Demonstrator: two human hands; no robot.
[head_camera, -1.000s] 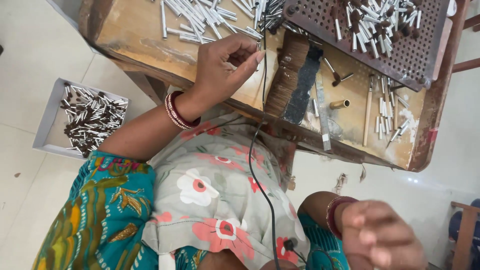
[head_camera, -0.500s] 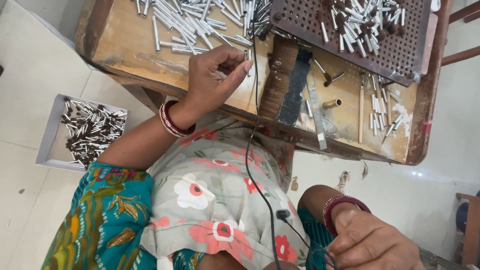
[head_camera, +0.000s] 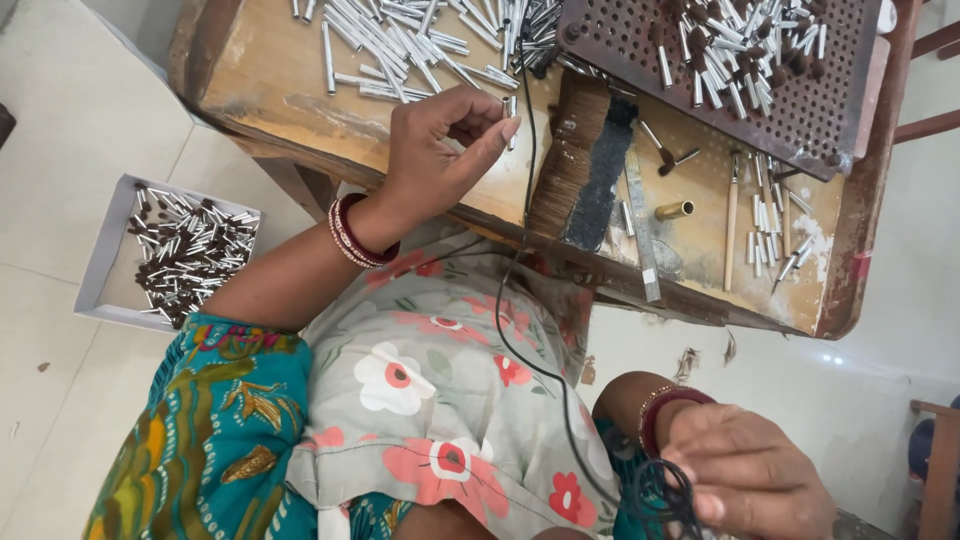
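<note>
Beside the dark perforated metal plate (head_camera: 800, 110), partly filled, the left hand (head_camera: 435, 150) pinches one short silver metal tube (head_camera: 511, 108) above the worn wooden surface (head_camera: 270, 70) where many lie loose, while the right hand (head_camera: 745, 480) grips black rubber rings (head_camera: 668, 492)

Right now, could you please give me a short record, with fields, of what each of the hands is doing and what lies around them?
left hand: raised over the wooden table, pinching a small metal tube in its fingertips
right hand: low by the lap, on a dark coiled cord
loose tubes: silver, heaped on the table
perforated board: dark, tubes lying on it
brush: lies right of the left hand
floor tray: white, holds more tubes
</note>
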